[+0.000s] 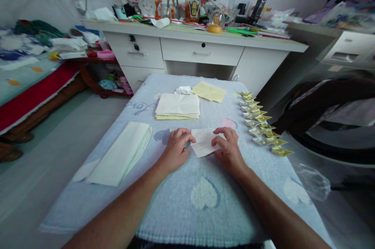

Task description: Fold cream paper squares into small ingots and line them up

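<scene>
A small white sheet of paper (202, 142) lies between my hands on the cloth-covered table, its lower left corner folded at a slant. My left hand (179, 145) grips its left edge with curled fingers. On the opposite edge, my right hand (227, 143) has its fingers bent over the paper and the thumb underneath or beside it. Beyond them sits a stack of creased white and yellow paper (177, 105). Yellow sheets (208, 92) lie behind that stack, by a crumpled white piece (183, 90). Folded paper boats (259, 118), yellow and whitish, stand in rows at the right.
A long folded bundle of pale paper (121, 153) rests on the table's left side. Past the far edge stands a white desk (202, 51) crowded with jars and stationery. A clear plastic bag (313, 182) hangs by the right edge, near a washing machine (345, 51).
</scene>
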Demonstrator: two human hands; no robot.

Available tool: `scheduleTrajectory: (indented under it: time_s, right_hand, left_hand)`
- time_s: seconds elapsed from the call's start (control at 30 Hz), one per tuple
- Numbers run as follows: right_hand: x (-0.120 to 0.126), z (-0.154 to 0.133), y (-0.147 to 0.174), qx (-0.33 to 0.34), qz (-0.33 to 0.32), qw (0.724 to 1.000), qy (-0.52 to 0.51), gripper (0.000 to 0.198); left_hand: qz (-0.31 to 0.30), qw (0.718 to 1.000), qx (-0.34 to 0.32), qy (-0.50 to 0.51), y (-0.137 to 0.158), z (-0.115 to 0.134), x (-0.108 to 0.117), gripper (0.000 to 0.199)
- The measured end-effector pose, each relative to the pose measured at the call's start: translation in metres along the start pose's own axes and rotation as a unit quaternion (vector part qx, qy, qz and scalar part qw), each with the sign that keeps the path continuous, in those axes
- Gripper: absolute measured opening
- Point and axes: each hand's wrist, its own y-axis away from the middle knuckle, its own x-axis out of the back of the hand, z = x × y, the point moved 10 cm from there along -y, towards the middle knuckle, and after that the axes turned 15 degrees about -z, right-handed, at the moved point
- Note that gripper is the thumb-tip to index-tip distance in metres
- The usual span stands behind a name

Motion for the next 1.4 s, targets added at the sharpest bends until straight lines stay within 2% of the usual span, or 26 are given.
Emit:
scheduleTrajectory:
  time_s: [0.1,0.2,0.27,0.37,0.43,0.6,0.77,0.9,1.0,1.13,1.27,1.4]
  right_hand:
    - [0.005,0.001,0.005,0.005,0.018,1.000,-0.013,0.029]
    - [0.008,0.000,0.009,0.012,0.023,0.999,-0.019,0.026]
    - [0.008,-0.003,0.010,0.021,0.024,0.999,-0.019,0.025]
    - [0.008,-0.008,0.011,0.037,0.023,0.999,-0.018,0.024]
    - [0.004,-0.011,0.010,0.041,0.001,0.999,-0.009,0.025]
    - [-0.017,-0.016,0.004,0.034,-0.099,0.994,0.043,0.030]
    - [-0.020,-0.034,0.006,0.067,-0.131,0.987,0.062,0.038]
    - [-0.023,-0.048,0.009,0.107,-0.156,0.981,0.053,0.027]
    - [-0.028,-0.050,0.010,0.123,-0.169,0.977,0.035,0.019]
    - [-0.034,-0.045,0.010,0.118,-0.177,0.977,-0.008,0.016]
    - [-0.037,-0.041,0.009,0.111,-0.178,0.977,-0.044,0.014]
    - [-0.035,-0.037,0.008,0.097,-0.174,0.977,-0.080,0.012]
  left_hand:
    - [0.034,0.996,-0.003,0.088,-0.001,-0.009,0.005,0.043]
    - [0.049,0.978,0.024,0.201,-0.002,-0.025,0.005,0.035]
    - [0.059,0.968,0.047,0.239,-0.001,-0.032,0.004,0.045]
    - [0.080,0.961,0.068,0.255,0.001,-0.037,0.005,0.069]
    - [0.079,0.956,0.072,0.273,0.001,-0.038,0.003,0.077]
    - [0.064,0.954,0.064,0.285,-0.003,-0.037,-0.003,0.067]
    - [0.058,0.958,0.046,0.276,-0.006,-0.032,-0.006,0.063]
    - [0.055,0.958,0.041,0.280,-0.009,-0.027,-0.006,0.052]
    - [0.055,0.973,0.038,0.223,-0.008,-0.023,-0.002,0.037]
    - [0.047,0.996,0.030,0.067,-0.004,-0.014,0.005,0.020]
    - [0.062,0.997,0.039,-0.038,0.002,-0.011,0.011,0.015]
    - [0.034,0.997,0.013,-0.070,0.004,-0.003,0.006,0.012]
